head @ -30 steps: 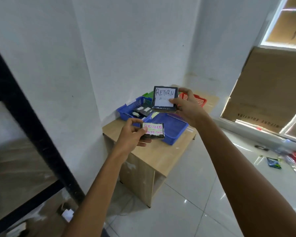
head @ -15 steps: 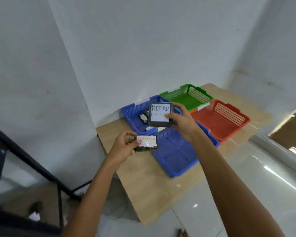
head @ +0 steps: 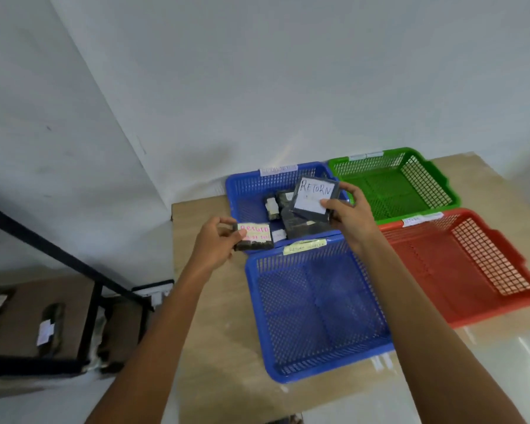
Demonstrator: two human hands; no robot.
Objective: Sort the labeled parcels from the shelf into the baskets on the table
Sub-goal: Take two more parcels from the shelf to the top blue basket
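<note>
On the far left I see the black-framed shelf [head: 92, 304], low in my view, with a dark wrapped parcel [head: 48, 330] carrying a white label lying on its brown board. The wooden table [head: 211, 347] stands just beside it, against the white wall.

The left hand [head: 213, 244] is held above the table's left part. Its thumb and curled fingers pinch the left end of a small dark parcel [head: 254, 237] whose pink and yellow label reads "Return". That parcel hangs in front of the near left corner of the far blue basket [head: 231, 194], which has several dark labeled parcels [head: 300, 224] lying in it.

Closer to me is the near blue basket [head: 318, 316], with a yellow tag [head: 305, 245] on its far rim.

The right hand [head: 351, 215] grips a square dark parcel [head: 314, 195] by its right edge, thumb on the white label, which reads "RETURN". The parcel is tilted and held above the right side of the far blue basket.

Further right are the green basket [head: 386, 188] at the back and the red basket [head: 441, 270] in front of it, touching the near blue one.
</note>
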